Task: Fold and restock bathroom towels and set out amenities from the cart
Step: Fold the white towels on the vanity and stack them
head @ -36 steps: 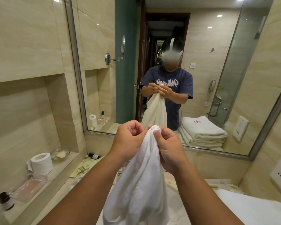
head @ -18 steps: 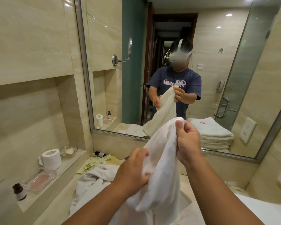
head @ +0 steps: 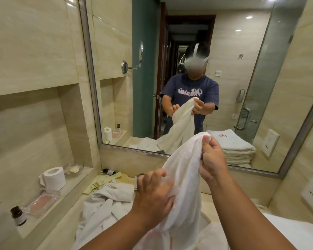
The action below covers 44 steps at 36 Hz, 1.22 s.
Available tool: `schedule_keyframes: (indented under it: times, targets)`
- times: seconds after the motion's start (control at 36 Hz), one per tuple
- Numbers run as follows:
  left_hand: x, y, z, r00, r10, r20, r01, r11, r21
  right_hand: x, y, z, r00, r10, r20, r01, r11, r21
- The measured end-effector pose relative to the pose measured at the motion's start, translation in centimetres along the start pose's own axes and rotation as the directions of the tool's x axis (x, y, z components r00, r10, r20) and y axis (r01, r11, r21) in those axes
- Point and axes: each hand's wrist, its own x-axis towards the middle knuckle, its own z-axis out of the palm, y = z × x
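Left of the mirror (head: 116, 51), on the ledge (head: 71, 184): clear tray (head: 42, 202) holding something pink, then glass bowl (head: 73, 168) with pale contents. Before the mirror, white towel (head: 184, 186) hanging between hands: left hand (head: 152, 193) clutching its middle, fingers curled; right hand (head: 212, 159) raised higher, pinching its top corner.

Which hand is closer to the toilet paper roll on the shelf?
Left. The left hand grips the white towel low down, to the right of the toilet paper roll. The right hand pinches the towel's top corner, higher up and farther right.
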Motion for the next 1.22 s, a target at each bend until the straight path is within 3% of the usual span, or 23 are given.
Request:
schedule_keyframes:
  times: [0.06,0.11,0.17,0.22,0.25,0.33,0.47,0.69,0.83,0.92,0.97,1.06,1.14,1.22]
  targets:
    - [0.2,0.6,0.3,0.987,0.14,-0.078,-0.144,0.988,-0.049,0.1,0.0,0.1,1.0,-0.005,-0.015,0.005,1.0,0.023]
    - [0.3,1.2,0.5,0.965,0.262,-0.025,-0.262,0.953,-0.152,0.3,0.1,0.2,1.0,-0.015,-0.025,0.016,1.0,0.018]
    - [0.4,1.7,-0.1,0.951,0.274,0.141,-0.23,0.935,-0.269,0.4,0.1,0.2,0.999,-0.022,-0.032,0.022,1.0,0.014]
    - [0.4,2.0,-1.1,0.897,0.198,0.395,-0.07,0.947,-0.315,0.4,0.0,0.1,0.999,-0.023,-0.039,0.023,1.0,0.018]
    - [0.3,2.0,-1.3,0.847,0.194,0.494,-0.037,0.95,-0.31,0.4,-0.1,0.1,0.999,-0.021,-0.044,0.022,1.0,0.019]
    - [0.7,1.8,-1.8,0.774,0.224,0.592,-0.065,0.958,-0.278,0.5,-0.3,0.0,0.998,-0.017,-0.057,0.018,1.0,0.014]
    - [2.0,1.3,-2.0,0.674,0.135,0.726,-0.168,0.985,-0.027,1.0,-0.4,-0.5,0.995,-0.003,-0.1,0.005,1.0,0.022]
    - [4.2,-2.4,-2.6,0.752,-0.282,0.596,0.238,0.959,0.154,2.0,-1.7,-2.5,0.99,-0.048,-0.134,0.059,0.995,0.081]
    - [5.1,-3.8,-2.6,0.784,-0.429,0.449,0.471,0.882,0.02,1.8,-1.4,-3.4,0.999,-0.023,-0.043,0.023,1.0,0.02]
    - [4.9,-3.9,-2.3,0.76,-0.482,0.435,0.572,0.814,-0.097,1.5,-1.3,-3.6,1.0,0.02,0.003,-0.02,1.0,-0.009]
    - [4.9,-4.2,-2.3,0.764,-0.463,0.449,0.583,0.794,-0.173,1.4,-1.2,-3.7,0.999,0.027,0.021,-0.027,1.0,-0.012]
    - [4.6,-4.7,-2.3,0.77,-0.315,0.555,0.453,0.882,-0.127,1.5,-1.2,-4.1,0.999,0.037,0.036,-0.036,0.999,-0.016]
    - [4.2,-5.4,-2.2,0.7,-0.212,0.682,0.32,0.947,-0.033,1.6,-1.2,-4.2,0.996,0.047,0.073,-0.043,0.997,-0.061]
    - [3.9,-5.7,-2.2,0.625,-0.195,0.756,0.255,0.966,0.038,1.4,-0.8,-3.9,0.993,0.043,0.106,-0.031,0.994,-0.104]
